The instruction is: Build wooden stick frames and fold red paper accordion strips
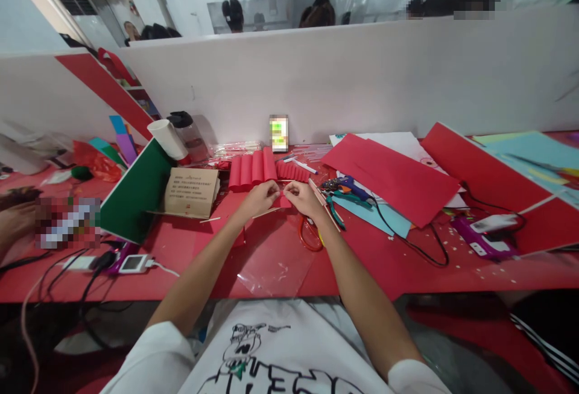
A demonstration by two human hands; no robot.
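My left hand (259,198) and my right hand (302,196) meet over the red table, fingers pinched on a small piece of red paper (284,200) between them. Just behind my hands lies a row of red paper rolls (251,171) and a pleated red paper strip (293,170). Red-handled scissors (309,234) lie on the table under my right wrist. A thin wooden stick (212,219) rests left of my left hand.
A blue glue gun (351,188) and pliers lie right of my hands, beside large red paper sheets (389,177). A phone (278,133) leans on the white partition. A brown card (192,192) and green board (134,193) sit left. Another person's hand (15,219) shows at far left.
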